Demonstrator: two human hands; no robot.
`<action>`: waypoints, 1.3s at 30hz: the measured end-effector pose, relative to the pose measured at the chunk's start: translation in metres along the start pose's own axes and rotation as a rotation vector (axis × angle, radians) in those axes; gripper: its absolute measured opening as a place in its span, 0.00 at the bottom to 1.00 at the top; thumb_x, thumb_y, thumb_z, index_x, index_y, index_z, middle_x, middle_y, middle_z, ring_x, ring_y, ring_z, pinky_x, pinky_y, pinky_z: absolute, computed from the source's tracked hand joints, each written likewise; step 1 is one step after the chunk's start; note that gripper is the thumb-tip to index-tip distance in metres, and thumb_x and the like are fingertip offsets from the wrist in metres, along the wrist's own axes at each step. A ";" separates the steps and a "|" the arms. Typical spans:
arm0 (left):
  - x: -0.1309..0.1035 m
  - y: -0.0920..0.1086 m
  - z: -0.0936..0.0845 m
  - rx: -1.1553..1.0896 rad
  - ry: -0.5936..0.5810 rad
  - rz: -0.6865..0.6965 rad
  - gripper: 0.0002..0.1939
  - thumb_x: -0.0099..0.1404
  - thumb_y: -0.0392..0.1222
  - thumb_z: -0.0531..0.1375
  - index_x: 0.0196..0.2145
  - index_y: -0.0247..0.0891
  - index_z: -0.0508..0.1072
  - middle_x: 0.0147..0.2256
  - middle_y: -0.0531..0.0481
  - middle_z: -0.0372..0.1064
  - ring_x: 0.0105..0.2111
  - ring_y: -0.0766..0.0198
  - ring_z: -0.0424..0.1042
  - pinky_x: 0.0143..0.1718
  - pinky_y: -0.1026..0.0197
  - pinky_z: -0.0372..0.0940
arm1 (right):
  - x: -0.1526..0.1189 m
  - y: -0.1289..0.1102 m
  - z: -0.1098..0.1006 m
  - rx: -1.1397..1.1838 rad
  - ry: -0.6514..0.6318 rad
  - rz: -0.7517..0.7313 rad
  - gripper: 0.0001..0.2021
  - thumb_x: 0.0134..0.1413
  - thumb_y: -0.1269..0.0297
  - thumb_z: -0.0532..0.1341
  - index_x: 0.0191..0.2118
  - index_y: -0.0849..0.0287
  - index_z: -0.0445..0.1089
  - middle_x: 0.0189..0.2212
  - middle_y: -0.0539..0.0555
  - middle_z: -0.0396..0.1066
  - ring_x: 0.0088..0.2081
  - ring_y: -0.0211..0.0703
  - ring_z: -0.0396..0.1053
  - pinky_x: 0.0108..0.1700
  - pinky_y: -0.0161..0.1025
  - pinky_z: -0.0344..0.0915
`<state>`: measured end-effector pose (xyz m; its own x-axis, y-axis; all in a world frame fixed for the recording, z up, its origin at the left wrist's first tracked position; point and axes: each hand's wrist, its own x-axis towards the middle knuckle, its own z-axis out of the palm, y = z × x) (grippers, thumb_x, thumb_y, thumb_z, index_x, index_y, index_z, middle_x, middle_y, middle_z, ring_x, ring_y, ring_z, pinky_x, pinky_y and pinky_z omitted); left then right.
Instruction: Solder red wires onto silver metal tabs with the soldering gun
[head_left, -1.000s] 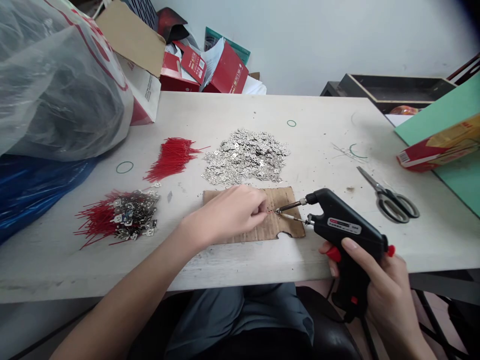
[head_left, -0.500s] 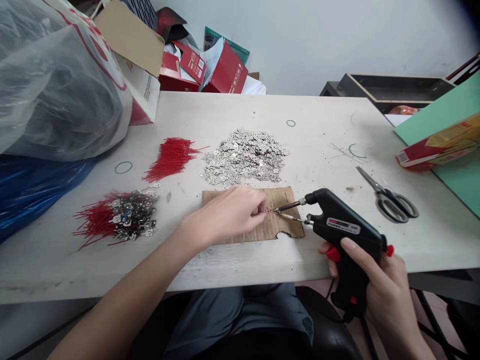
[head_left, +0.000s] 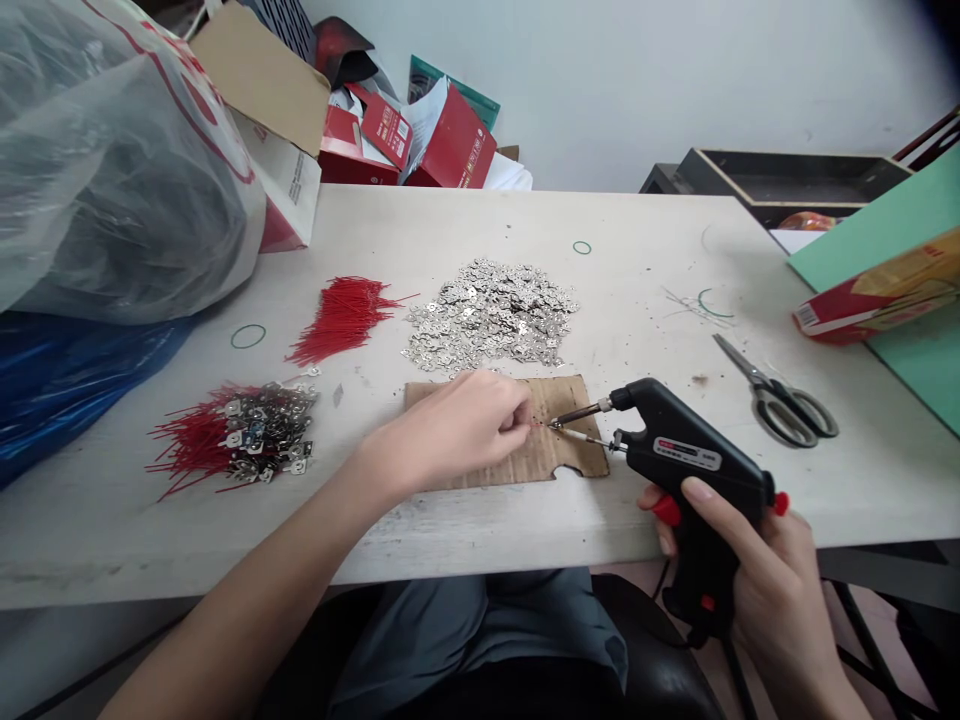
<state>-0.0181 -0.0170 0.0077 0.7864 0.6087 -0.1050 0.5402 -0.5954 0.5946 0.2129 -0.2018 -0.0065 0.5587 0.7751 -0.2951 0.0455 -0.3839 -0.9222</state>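
My right hand (head_left: 757, 560) is wrapped around the grip of a black soldering gun (head_left: 679, 450) with a red trigger. The gun's tip and solder feed tube meet over a piece of brown cardboard (head_left: 577, 400). Just left of that tip, my left hand (head_left: 480, 425) rests on the cardboard, its thumb and fingers pinched together. A short bit of red wire shows between its fingertips and the tip; most of it is hidden by the hand. Behind the cardboard lies a heap of small silver metal tabs (head_left: 495, 310).
Loose red wires (head_left: 337, 320) lie left of the tabs. Nearer is a pile of wires with tabs attached (head_left: 255, 435). Scissors (head_left: 780, 395) lie at right, beside a red and yellow box (head_left: 877, 290). A plastic bag (head_left: 127, 180) bulges over the table's left end.
Almost nothing differs. Both hands keep their places, and the soldering gun's tip stays at the same spot on the cardboard.
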 end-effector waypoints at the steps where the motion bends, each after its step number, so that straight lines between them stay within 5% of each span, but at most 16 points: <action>1: 0.000 0.000 -0.001 0.007 0.001 -0.007 0.11 0.72 0.36 0.60 0.29 0.40 0.68 0.29 0.53 0.71 0.28 0.65 0.65 0.30 0.58 0.56 | 0.000 0.000 0.000 0.004 -0.001 0.005 0.24 0.63 0.40 0.72 0.31 0.58 0.78 0.21 0.54 0.71 0.21 0.43 0.66 0.20 0.36 0.61; 39: 0.001 -0.001 0.002 0.047 -0.003 0.031 0.15 0.76 0.37 0.60 0.29 0.39 0.66 0.29 0.53 0.69 0.29 0.65 0.63 0.31 0.58 0.54 | -0.002 -0.003 0.002 0.014 0.023 0.019 0.23 0.62 0.42 0.72 0.32 0.59 0.83 0.21 0.54 0.71 0.23 0.41 0.68 0.20 0.33 0.60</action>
<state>-0.0168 -0.0171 0.0052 0.8037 0.5882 -0.0900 0.5293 -0.6375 0.5599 0.2096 -0.2014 -0.0040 0.5781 0.7559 -0.3072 0.0229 -0.3914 -0.9199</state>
